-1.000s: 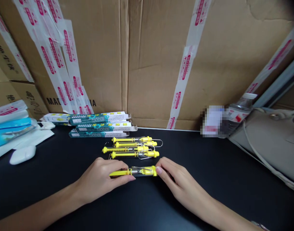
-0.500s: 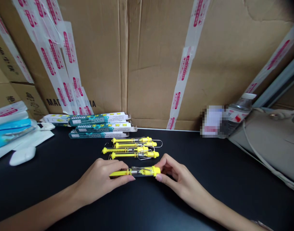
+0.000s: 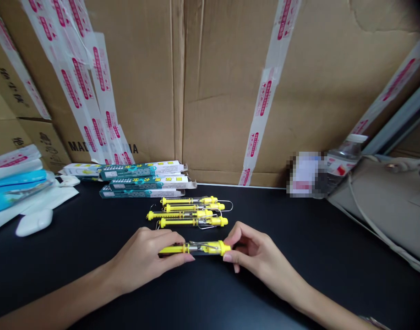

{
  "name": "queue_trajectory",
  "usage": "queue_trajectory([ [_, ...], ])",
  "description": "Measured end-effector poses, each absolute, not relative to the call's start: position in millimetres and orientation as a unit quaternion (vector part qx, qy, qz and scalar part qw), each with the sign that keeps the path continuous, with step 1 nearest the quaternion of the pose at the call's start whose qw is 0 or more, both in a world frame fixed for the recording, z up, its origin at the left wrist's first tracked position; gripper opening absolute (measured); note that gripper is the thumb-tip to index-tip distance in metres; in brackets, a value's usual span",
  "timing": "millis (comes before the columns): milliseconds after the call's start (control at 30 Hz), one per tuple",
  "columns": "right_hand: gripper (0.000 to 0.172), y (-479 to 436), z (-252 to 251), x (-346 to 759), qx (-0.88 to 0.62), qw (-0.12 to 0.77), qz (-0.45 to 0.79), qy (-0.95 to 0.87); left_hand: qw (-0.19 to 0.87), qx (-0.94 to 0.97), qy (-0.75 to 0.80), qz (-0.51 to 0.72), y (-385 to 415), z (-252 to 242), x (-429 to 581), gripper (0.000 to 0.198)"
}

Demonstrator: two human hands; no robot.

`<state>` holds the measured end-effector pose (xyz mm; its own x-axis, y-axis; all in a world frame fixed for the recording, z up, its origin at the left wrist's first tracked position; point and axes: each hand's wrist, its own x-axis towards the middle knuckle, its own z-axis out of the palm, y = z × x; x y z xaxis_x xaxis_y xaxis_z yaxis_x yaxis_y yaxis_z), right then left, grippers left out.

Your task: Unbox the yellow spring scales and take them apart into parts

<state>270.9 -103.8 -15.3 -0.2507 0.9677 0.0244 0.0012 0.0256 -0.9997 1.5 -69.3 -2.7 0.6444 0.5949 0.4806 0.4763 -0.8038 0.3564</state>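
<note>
On the black tabletop (image 3: 316,243), just nearer than four matching tubes (image 3: 189,212) lying side by side, the left hand (image 3: 144,259) clasps a clear, yellow-capped plastic spring-scale tube (image 3: 199,249) by its left end and the right hand (image 3: 261,256) pinches its right cap, which holds it level.

Honestly not much legible here. The big cardboard box (image 3: 144,91) at the back has black print low on its front: "MAD", then "NA", with the middle covered by the tape strips (image 3: 100,78). The strips carry red printing, too small to make out. The smaller cardboard box (image 3: 10,87) on the left has dark characters I can't read. The teal cartons (image 3: 141,182) show yellow characters and white labels, all too tiny. The bottle (image 3: 343,156) label is unreadable. Any markings on the yellow tube (image 3: 196,248) up front are too small.
</note>
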Motion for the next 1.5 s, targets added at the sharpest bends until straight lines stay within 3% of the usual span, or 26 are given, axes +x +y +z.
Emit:
queue_trajectory([
  [300, 0.038, -103, -16, 269, -0.397, 0.412, 0.577, -0.583, 0.085, 0.884, 0.298, 0.349, -68, -6, 4, 0.022],
  [467, 0.054, -102, -15, 270, -0.415, 0.396, 0.574, -0.584, 0.093, 0.895, 0.269, 0.344, -69, -4, 8, 0.025],
  [633, 0.035, -105, -8, 271, -0.437, 0.33, 0.544, -0.636, 0.09, 0.899, 0.265, 0.337, -71, -1, 7, 0.027],
  [767, 0.036, -107, -8, 270, -0.444, 0.335, 0.524, -0.645, 0.102, 0.9, 0.259, 0.334, -73, 0, 6, 0.032],
  [933, 0.039, -105, -13, 273, -0.447, 0.354, 0.526, -0.631, 0.185, 0.87, 0.267, 0.371, -65, 7, 4, 0.021],
  [1067, 0.041, -104, -11, 272, -0.449, 0.36, 0.533, -0.62, 0.182, 0.837, 0.33, 0.397, -35, 16, 1, 0.03],
  [1200, 0.041, -104, -10, 271, -0.452, 0.359, 0.536, -0.616, 0.139, 0.897, 0.304, 0.289, -4, 18, 9, 0.044],
  [1333, 0.041, -104, -10, 272, -0.454, 0.355, 0.533, -0.619, 0.092, 0.939, 0.3, 0.139, 10, 19, 29, 0.08],
  [1500, 0.04, -104, -10, 273, -0.458, 0.35, 0.53, -0.622, 0.074, 0.95, 0.301, 0.019, 14, 23, 49, 0.093],
])
